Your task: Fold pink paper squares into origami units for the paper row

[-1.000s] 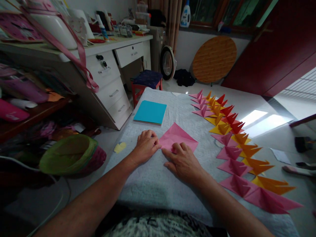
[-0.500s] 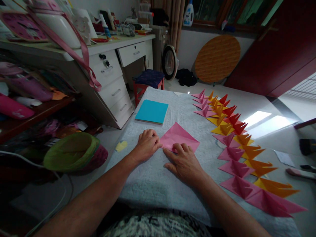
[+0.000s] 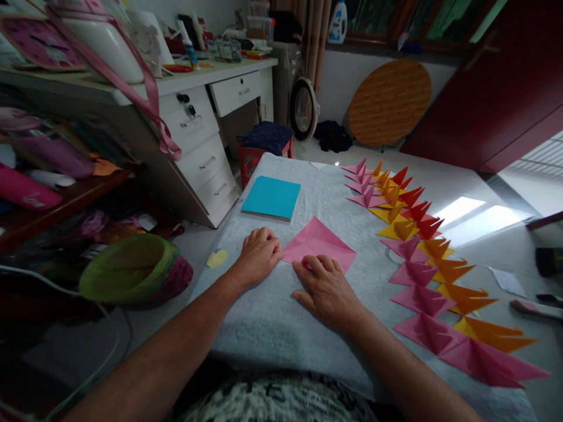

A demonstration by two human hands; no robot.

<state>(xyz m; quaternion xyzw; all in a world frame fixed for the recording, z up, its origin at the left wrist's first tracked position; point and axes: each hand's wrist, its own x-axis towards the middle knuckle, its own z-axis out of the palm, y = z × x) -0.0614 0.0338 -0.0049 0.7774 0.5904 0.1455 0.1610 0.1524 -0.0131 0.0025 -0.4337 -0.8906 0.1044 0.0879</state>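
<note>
Pink paper (image 3: pixel 319 237) ctr frame. L hand (image 3: pixel 258 256) curled at its left corner, prob. steadying; pinch or not, can't tell. R hand (image 3: pixel 328 287) thumb apart, fingers on nr edge, prob. keeping flat. Folded birds (image 3: pixel 420 300) at right, likely clear of work.

No text could be read for certain: pale lettering on the pink bottle (image 3: pixel 27 187) and marks on the clock (image 3: pixel 41 44) were blurred.

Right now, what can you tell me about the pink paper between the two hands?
The pink paper looks thin, with faint creases across it. It lies on the pale cloth, one corner pointing away from the person. The left hand is at its left corner; the right hand rests over its near side, hiding part of it.
</note>
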